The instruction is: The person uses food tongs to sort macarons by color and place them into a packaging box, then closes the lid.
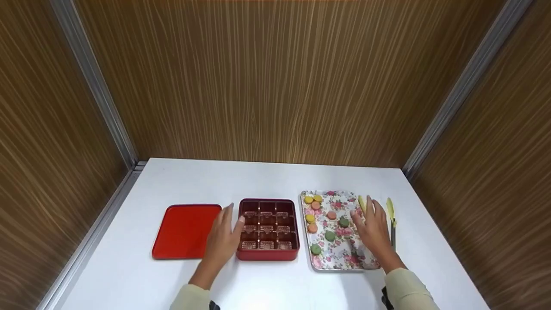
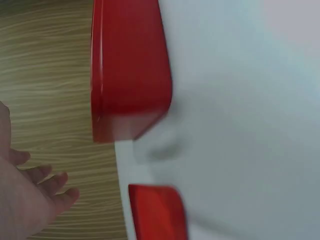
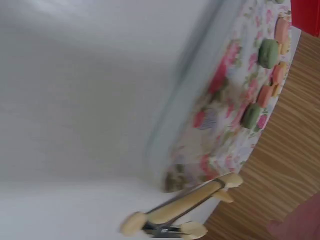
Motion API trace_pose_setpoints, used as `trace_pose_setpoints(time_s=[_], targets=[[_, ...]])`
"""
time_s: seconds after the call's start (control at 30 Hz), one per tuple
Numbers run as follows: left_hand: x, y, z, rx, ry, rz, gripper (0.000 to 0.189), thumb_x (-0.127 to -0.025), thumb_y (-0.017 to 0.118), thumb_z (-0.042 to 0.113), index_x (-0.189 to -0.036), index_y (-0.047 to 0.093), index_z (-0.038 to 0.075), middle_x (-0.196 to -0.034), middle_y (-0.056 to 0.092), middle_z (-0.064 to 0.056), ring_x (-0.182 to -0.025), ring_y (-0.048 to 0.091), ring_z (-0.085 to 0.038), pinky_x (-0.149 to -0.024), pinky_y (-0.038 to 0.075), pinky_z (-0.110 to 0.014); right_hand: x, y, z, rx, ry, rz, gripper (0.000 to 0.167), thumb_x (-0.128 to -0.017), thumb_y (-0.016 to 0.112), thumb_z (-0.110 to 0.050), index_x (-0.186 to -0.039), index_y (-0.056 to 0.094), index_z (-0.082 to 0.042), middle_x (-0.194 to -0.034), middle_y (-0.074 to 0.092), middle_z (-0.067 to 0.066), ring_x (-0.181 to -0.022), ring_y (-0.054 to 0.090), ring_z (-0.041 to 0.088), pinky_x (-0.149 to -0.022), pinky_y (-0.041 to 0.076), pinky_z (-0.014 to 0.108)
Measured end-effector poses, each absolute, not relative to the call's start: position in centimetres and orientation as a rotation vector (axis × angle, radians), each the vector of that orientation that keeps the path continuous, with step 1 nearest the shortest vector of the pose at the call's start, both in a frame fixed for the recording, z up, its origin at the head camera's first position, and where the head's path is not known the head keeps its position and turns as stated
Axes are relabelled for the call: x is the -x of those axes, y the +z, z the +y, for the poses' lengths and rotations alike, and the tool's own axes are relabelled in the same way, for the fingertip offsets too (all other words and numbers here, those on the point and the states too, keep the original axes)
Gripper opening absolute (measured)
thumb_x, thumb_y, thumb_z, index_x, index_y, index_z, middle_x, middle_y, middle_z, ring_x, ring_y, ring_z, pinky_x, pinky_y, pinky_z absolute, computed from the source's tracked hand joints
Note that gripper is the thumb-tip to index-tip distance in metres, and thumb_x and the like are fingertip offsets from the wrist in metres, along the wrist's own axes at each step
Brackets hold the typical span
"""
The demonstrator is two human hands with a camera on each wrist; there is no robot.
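My left hand (image 1: 222, 239) hovers with fingers extended between a red lid (image 1: 185, 232) and a dark red box (image 1: 267, 255), holding nothing. Inside the box is a divided insert with several bare compartments. Over the right side of a flower-patterned tray (image 1: 344, 254) is my right hand (image 1: 373, 228), its fingers spread and grasping nothing. Several macarons lie on the tray, among them a green macaron (image 1: 330, 236), an orange macaron (image 1: 312, 228) and a yellow macaron (image 1: 308, 200). Yellow-tipped tongs (image 1: 390, 209) lie right of the tray, partly hidden by that hand.
A white table (image 1: 267, 284) carries everything. Wood-grain panels (image 1: 258, 86) enclose it at the back and both sides, with metal posts (image 1: 469, 86) in the corners. The box stands between the lid on the left and the tray on the right.
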State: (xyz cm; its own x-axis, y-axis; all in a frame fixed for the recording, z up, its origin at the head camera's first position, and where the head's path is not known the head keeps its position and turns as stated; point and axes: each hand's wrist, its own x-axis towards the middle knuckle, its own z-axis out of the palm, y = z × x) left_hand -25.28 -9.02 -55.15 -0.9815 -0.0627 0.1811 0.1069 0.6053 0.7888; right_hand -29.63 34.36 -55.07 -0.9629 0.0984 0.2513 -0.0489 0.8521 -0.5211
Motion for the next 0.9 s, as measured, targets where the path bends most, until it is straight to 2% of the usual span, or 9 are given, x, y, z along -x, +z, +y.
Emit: trace_pose_setpoints(time_s=[0.13,0.27,0.47,0.57,0.77,0.9], targets=[[24.5,-56.9,-7.8,0.04,-1.376,-2.598,0.065,-0.105,0.047,0.047,-0.16,0.029,0.016,-0.162,0.032,-0.014,-0.149,0.03,-0.037,-0.113,0.033,-0.067,28.5,-56.2,36.0,0.103,0.874,-2.74,0.083,-0.104,0.049,-0.048,-0.163,0.005,-0.01,-0.164,0.011,0.027,-0.151,0.011,0.049,-0.117,0.016,0.069],[24.2,-58.4,-7.1,0.026,-1.43,-2.555,0.062,-0.106,0.05,0.038,-0.159,0.03,0.014,-0.161,0.031,-0.015,-0.148,0.032,-0.038,-0.114,0.033,-0.065,27.7,-56.8,37.6,0.161,0.897,-2.711,0.083,-0.104,0.05,-0.046,-0.162,0.005,-0.007,-0.163,0.008,0.028,-0.15,0.009,0.05,-0.117,0.017,0.069],[23.9,-60.1,-6.7,-0.013,-1.5,-2.556,0.066,-0.106,0.05,0.033,-0.161,0.021,0.009,-0.164,0.02,-0.023,-0.151,0.022,-0.044,-0.118,0.026,-0.065,27.0,-57.9,39.9,0.266,0.896,-2.692,0.084,-0.103,0.052,-0.045,-0.161,0.008,-0.002,-0.16,0.011,0.033,-0.148,0.009,0.053,-0.118,0.015,0.068],[23.9,-60.9,-6.7,-0.009,-1.532,-2.546,0.068,-0.106,0.05,0.031,-0.161,0.019,0.005,-0.164,0.019,-0.025,-0.152,0.019,-0.044,-0.12,0.022,-0.063,26.7,-58.6,40.9,0.322,0.899,-2.714,0.084,-0.104,0.049,-0.045,-0.161,0.006,-0.002,-0.16,0.009,0.034,-0.148,0.008,0.054,-0.118,0.014,0.069],[23.9,-61.9,-6.8,-0.026,-1.64,-2.545,0.073,-0.106,0.049,0.037,-0.161,0.015,0.004,-0.165,0.019,-0.023,-0.153,0.017,-0.041,-0.122,0.019,-0.059,26.3,-59.7,42.0,0.462,0.978,-2.764,0.088,-0.103,0.041,-0.054,-0.161,-0.002,-0.004,-0.161,0.001,0.035,-0.149,0.001,0.055,-0.119,0.011,0.069],[23.8,-62.2,-6.9,-0.013,-1.746,-2.541,0.076,-0.106,0.047,0.042,-0.162,0.011,0.008,-0.167,0.018,-0.019,-0.154,0.016,-0.04,-0.122,0.018,-0.061,26.2,-60.2,42.1,0.479,1.023,-2.741,0.089,-0.103,0.042,-0.054,-0.161,-0.002,-0.002,-0.16,0.003,0.036,-0.147,0.003,0.057,-0.118,0.011,0.069]])
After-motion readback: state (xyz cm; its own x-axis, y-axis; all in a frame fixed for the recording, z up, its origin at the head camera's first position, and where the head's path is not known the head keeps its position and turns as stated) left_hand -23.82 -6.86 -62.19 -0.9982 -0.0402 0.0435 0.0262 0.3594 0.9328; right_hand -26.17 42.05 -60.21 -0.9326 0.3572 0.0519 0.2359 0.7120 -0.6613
